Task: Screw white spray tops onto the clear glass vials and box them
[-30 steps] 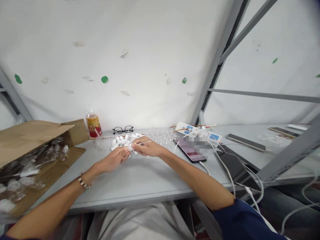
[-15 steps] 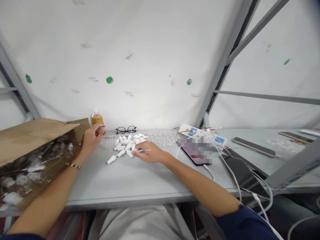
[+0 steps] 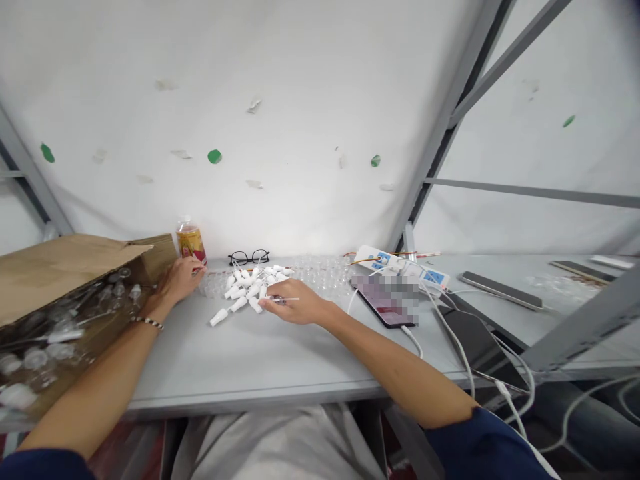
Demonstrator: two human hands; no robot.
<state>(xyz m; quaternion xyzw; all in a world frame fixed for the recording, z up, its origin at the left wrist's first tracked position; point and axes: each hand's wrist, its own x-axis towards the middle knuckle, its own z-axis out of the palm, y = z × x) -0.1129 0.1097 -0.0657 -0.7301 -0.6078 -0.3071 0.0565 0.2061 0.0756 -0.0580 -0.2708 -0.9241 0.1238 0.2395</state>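
Note:
Before me lies a heap of white spray pump tops [image 3: 245,288], some with thin dip tubes. My right hand [image 3: 295,303] is closed at the heap's right side around a spray pump, whose thin tube [image 3: 290,299] sticks out across the fingers. My left hand [image 3: 181,279] reaches to the back left, by the near-left end of a cluster of small clear bottles [image 3: 209,285]. Its fingertips are pinched together, and what is between them is too small to make out. More clear bottles [image 3: 320,275] stand behind and right of the heap.
An open cardboard box [image 3: 75,253] holding clear bottles is on the left, under my left forearm. A drink bottle [image 3: 191,241] and glasses [image 3: 249,257] sit by the wall. To the right are a power strip [image 3: 367,257], a phone [image 3: 383,303], cables and more phones.
My left hand has lowered from beside the drink bottle toward the clear bottles, uncovering the drink bottle's label. My right hand stays at the heap with the spray pump. The view has shifted slightly.

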